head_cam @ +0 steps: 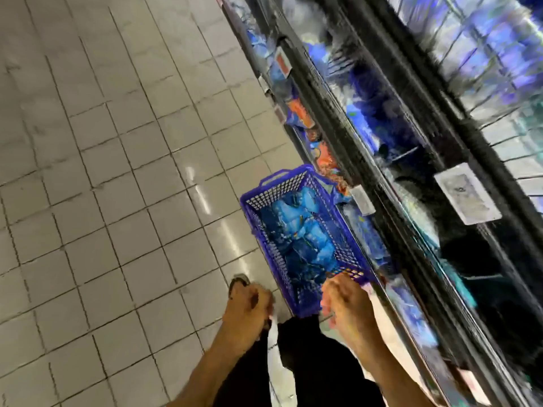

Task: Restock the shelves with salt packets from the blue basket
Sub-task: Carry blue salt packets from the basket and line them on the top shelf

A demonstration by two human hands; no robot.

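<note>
Blue basket (302,239) of packets (305,245) is sitting on floor (102,171) beside shelves (411,142); right hand (345,304) is touching its near rim, left hand (249,306) curling, grip unclear.

Bright overhead light, glare streaks on floor tiles (205,198); heavy motion blur across shelves (411,142).

Both hands reach down, left hand (246,305) curled, right hand (346,304) blurred.
</note>
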